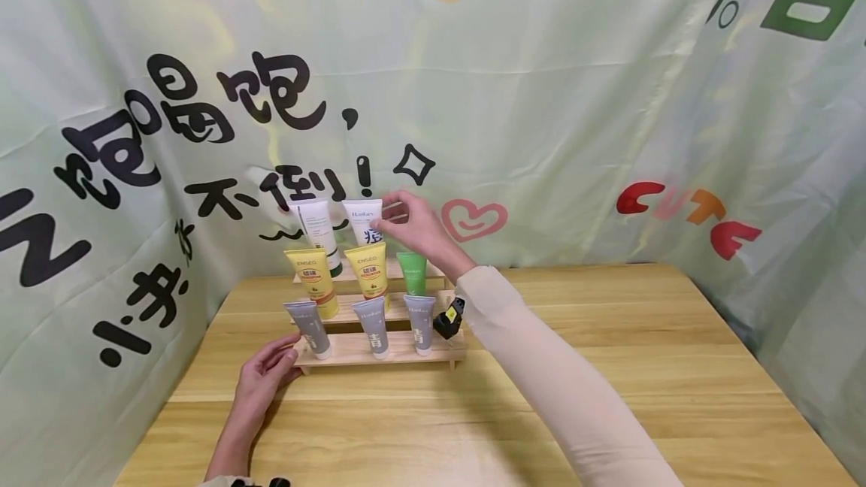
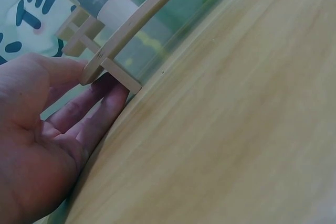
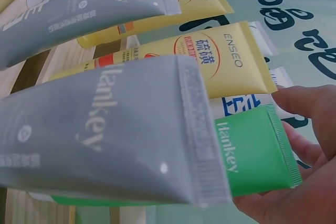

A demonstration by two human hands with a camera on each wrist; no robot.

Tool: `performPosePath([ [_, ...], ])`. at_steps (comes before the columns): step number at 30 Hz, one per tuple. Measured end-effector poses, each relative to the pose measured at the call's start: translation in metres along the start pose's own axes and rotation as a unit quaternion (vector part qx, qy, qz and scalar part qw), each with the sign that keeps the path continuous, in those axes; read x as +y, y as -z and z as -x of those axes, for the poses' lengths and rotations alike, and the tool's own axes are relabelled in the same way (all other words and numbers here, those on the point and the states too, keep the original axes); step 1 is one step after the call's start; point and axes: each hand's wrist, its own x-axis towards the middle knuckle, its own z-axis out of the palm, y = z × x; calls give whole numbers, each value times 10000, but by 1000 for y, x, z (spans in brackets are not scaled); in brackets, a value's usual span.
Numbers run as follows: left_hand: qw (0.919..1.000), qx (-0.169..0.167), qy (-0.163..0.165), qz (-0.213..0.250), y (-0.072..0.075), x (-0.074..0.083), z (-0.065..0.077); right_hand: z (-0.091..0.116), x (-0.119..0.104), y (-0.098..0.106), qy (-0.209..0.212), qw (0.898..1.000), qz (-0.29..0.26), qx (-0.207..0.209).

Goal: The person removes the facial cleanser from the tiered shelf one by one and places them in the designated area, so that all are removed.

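A three-tier wooden display stand (image 1: 406, 355) holds upright squeeze tubes. My left hand (image 1: 260, 378) grips the lower left end of the stand, thumb at the board's end and fingers by its leg (image 2: 122, 75). On the top tier, my right hand (image 1: 416, 228) pinches the right edge of a white tube (image 1: 361, 216) with blue print, thumb in front. Another white tube (image 1: 313, 220) stands to its left. The middle tier bears two yellow tubes (image 1: 313, 273) and a green tube (image 1: 413, 270). Along the bottom tier are three grey tubes (image 1: 370, 322), the left one leaning.
The stand rests on a wood-grain table (image 1: 575, 367). A printed cloth (image 1: 555, 119) hangs close behind and on both sides. A black device (image 1: 449, 318) on my right wrist sits beside the green and grey tubes. In the right wrist view, grey tubes (image 3: 105, 129) cover much of the scene.
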Motion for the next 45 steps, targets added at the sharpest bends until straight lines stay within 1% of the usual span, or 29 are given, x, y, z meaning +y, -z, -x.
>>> performPosePath([
  [9, 10000, -16, 17, 43, -1, 2, 0, -2, 3, 0, -181, 9991, 355, -156],
  [17, 9999, 33, 110, 77, -1, 2, 1, -4, 2, -1, -89, 9979, 587, -259],
  [21, 9999, 20, 120, 51, -1, 1, 1, -4, 3, -1, -41, 9975, 680, -203],
  [25, 9999, 12, 100, 71, -1, 1, 0, -3, 5, 1, 34, 9978, 653, -96],
  [29, 9999, 20, 92, 72, -1, 1, 0, -1, 7, 6, 62, 9990, 444, -45],
  [34, 9999, 30, 97, 55, -1, 0, 0, 1, 10, 12, 46, 9999, -58, 125],
  [41, 9999, 39, 44, 114, 0, 0, 0, 5, 13, 21, 41, 9966, -747, 338],
  [45, 10000, 24, 66, 63, -1, 0, 0, 8, 15, 28, 109, 9950, -874, 473],
])
